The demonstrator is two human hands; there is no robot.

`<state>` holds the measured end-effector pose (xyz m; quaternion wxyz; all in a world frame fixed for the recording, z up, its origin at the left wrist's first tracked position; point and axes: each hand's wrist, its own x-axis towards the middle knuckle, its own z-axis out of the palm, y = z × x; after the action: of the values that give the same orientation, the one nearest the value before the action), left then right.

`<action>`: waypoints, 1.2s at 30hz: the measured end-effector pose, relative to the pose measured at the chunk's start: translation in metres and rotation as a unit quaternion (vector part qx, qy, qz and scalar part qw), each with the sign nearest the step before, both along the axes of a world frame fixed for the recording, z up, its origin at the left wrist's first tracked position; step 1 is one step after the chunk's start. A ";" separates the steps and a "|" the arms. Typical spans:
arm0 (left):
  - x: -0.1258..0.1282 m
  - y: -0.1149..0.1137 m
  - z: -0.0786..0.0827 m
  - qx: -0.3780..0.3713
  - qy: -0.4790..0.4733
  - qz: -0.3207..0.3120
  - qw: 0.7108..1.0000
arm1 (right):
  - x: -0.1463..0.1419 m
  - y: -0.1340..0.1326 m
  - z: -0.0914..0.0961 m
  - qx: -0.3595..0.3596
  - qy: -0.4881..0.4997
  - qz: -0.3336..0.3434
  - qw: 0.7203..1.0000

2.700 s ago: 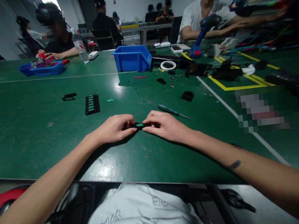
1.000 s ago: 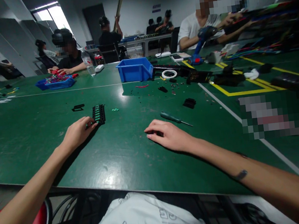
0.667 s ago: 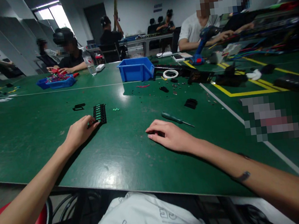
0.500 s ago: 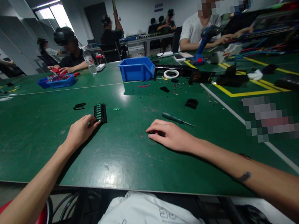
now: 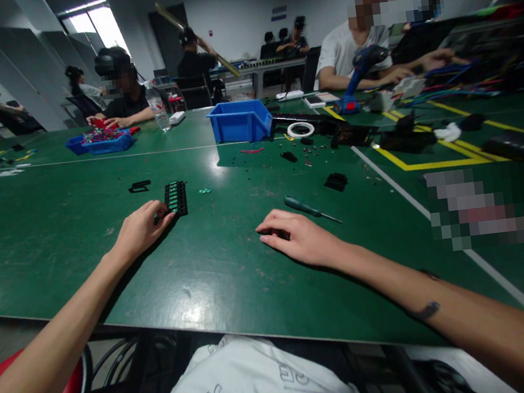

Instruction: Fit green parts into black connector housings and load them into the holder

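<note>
My left hand [image 5: 145,225] is closed on the near end of a black slotted block with green strips [image 5: 176,198], which lies on the green table. To the right of the block are a few tiny green pieces [image 5: 204,191], and a thin black frame piece [image 5: 140,186] lies to its left. My right hand [image 5: 295,237] rests on the table with its fingers loosely bent and a gap between thumb and forefinger. Nothing shows in it. Just beyond it lies a screwdriver with a dark green handle [image 5: 301,206].
Further back stand a blue bin [image 5: 240,123], a roll of white tape [image 5: 300,130] and a water bottle [image 5: 157,110]. A blue tray of red wires [image 5: 107,140] is at the left. A small black part [image 5: 336,181] and a cordless drill [image 5: 355,82] are to the right. Co-workers sit across the table.
Both my hands and the block have kept their places. In the background, a person has tilted a long pole, and the co-worker at the right has shifted their hands.
</note>
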<state>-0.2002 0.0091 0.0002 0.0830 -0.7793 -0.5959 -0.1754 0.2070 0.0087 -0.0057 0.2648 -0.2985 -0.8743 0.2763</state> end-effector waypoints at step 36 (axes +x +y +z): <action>0.080 0.082 -0.004 0.005 0.115 -0.038 0.993 | 0.085 0.048 0.037 0.195 0.001 -0.227 0.954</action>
<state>-0.1204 0.0907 -0.0034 0.1487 -0.8161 -0.5511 -0.0905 0.2916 0.0570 0.0315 0.3744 -0.4310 -0.8204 0.0330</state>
